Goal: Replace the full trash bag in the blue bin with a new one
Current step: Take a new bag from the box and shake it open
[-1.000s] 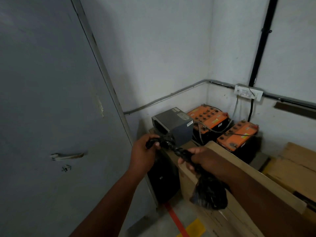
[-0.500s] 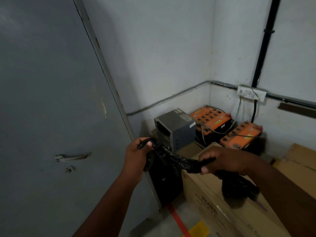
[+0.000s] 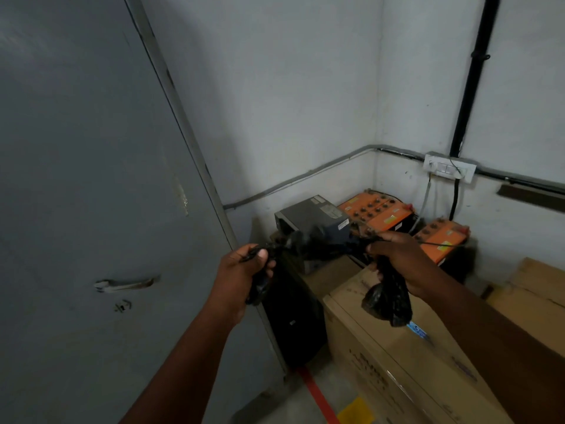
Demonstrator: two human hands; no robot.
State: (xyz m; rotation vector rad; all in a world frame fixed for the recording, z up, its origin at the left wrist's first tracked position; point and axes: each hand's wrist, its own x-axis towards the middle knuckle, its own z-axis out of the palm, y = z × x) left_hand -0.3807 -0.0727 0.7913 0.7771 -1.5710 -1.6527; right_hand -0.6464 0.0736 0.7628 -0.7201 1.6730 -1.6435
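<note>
A crumpled black trash bag (image 3: 386, 296) is stretched between my two hands in front of me. My left hand (image 3: 244, 270) grips one bunched end, with a short tail hanging below the fist. My right hand (image 3: 397, 258) grips the other part, and a wad of the bag hangs below it over a cardboard box. The span between the hands is blurred. No blue bin is in view.
A grey door (image 3: 91, 209) with a metal handle (image 3: 125, 284) fills the left. In the corner stand a grey unit (image 3: 312, 214) and two orange-topped batteries (image 3: 376, 212) with cables. Cardboard boxes (image 3: 397, 362) lie at the right. A red line (image 3: 318, 396) marks the floor.
My hands have moved apart and the bag has been drawn out between them. My right hand has risen and shifted right, with the hanging wad now below it.
</note>
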